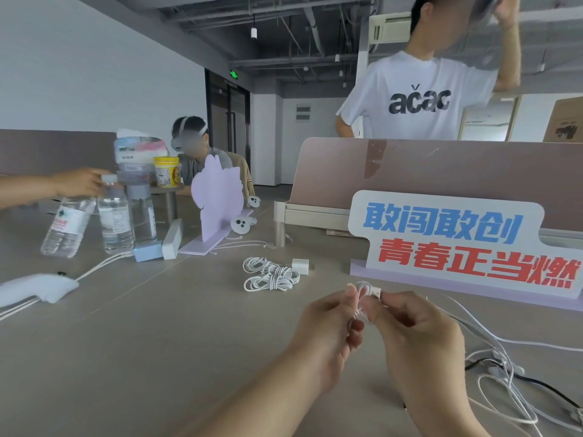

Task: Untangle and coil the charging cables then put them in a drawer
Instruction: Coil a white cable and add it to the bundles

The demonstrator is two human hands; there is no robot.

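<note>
Above the grey table, my left hand and my right hand are raised close together. Between them they pinch a thin white charging cable, whose small white plug shows at my right fingertips. Two coiled white cables lie on the table beyond my hands, beside a small white charger block. A loose tangle of white and black cables sprawls at the right, trailing off from my right hand. No drawer is visible.
A standing sign with blue and red characters is behind my hands. Water bottles, a purple cutout stand and white boxes sit at the left, where another person's hand reaches. Someone in a white T-shirt stands behind the partition.
</note>
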